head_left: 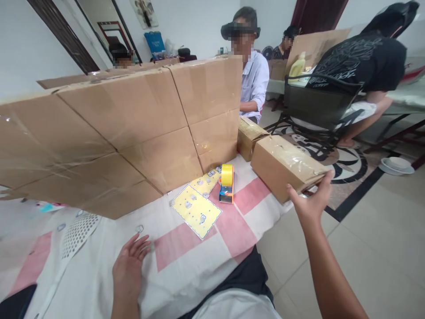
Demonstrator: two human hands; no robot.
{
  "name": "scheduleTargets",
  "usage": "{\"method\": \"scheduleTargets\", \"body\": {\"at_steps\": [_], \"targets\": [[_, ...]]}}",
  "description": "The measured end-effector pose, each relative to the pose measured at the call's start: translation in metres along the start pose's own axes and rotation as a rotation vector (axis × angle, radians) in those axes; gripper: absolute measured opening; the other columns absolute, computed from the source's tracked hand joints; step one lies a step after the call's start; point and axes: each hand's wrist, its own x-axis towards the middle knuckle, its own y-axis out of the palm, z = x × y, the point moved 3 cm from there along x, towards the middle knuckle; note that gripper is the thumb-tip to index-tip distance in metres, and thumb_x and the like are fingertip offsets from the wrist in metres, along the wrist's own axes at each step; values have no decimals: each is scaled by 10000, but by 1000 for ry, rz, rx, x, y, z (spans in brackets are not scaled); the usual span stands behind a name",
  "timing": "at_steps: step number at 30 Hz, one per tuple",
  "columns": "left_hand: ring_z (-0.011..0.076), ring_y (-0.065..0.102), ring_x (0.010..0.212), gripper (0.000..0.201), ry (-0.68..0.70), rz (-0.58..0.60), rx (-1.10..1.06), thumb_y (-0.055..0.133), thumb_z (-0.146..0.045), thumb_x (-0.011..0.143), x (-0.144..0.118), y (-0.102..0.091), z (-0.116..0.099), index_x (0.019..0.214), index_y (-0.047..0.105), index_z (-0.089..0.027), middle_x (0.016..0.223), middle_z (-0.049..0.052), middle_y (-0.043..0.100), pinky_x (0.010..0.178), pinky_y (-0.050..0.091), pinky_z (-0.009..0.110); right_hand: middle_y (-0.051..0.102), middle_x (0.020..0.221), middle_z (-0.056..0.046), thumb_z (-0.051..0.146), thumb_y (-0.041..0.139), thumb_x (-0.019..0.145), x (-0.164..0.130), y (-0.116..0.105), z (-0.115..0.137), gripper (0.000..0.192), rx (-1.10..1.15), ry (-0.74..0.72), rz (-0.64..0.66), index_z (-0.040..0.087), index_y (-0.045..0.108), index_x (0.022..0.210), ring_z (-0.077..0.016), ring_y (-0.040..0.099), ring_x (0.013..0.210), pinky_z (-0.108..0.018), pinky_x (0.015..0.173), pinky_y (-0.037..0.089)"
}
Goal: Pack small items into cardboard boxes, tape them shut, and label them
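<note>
In the head view we see our right hand (310, 201) out at about two o'clock, fingers spread wide and cupped around the near corner of a taped cardboard box (285, 166). The thumb points toward eleven o'clock and the fingertips touch the box's near end; we cannot tell whether the grip bears any of its weight. The box lies at the right edge of the tabletop (186, 261), partly overhanging it, and a second taped box (249, 136) sits just beyond it at twelve o'clock.

Our left hand (128, 270) rests flat at about seven o'clock, palm down on the white and pink checked cloth, fingers loosely spread and holding nothing. A small clear plastic piece (139, 228) lies just past its fingertips.

Between the hands, toward twelve o'clock, a yellow blister card (196, 211) lies flat, with another yellow card (206, 180) behind it. A tape dispenser (227, 184) with a yellow roll stands just to the right of the cards. A white perforated sheet (78, 232) lies at ten o'clock from the left hand. A tall cardboard screen (133, 128) stands across the far side of the tabletop. Beyond it sit other people, one in a pale shirt (254, 82), another bent over on a dark chair (318, 104).
</note>
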Motion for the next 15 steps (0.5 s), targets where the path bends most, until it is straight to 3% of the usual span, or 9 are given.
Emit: {"method": "scheduleTargets", "body": {"at_steps": [2,5,15], "targets": [[246,698,899,551,-7,4,-8,803,-579,646,2,-2,2,1056,725,-219,999,79,773,747,570,347,472,1273,-233,643,809,573,-2,20,-12,1372,-5,25,-20,69,164,1640,-373,535,1107,-496,803,546],[244,703,886,543,-10,8,-15,807,-581,658,5,-3,5,1059,731,-222,996,75,777,742,580,343,437,1262,-206,630,806,595,-1,44,-13,1372,-1,34,0,67,128,1647,-333,527,1068,-530,901,519],[214,714,861,592,15,54,6,836,-600,654,2,-2,7,1080,754,-198,1004,87,785,716,593,284,428,1420,-237,552,823,654,43,86,-8,1351,14,-19,141,124,36,1665,-417,453,1346,-568,1134,374]]}}
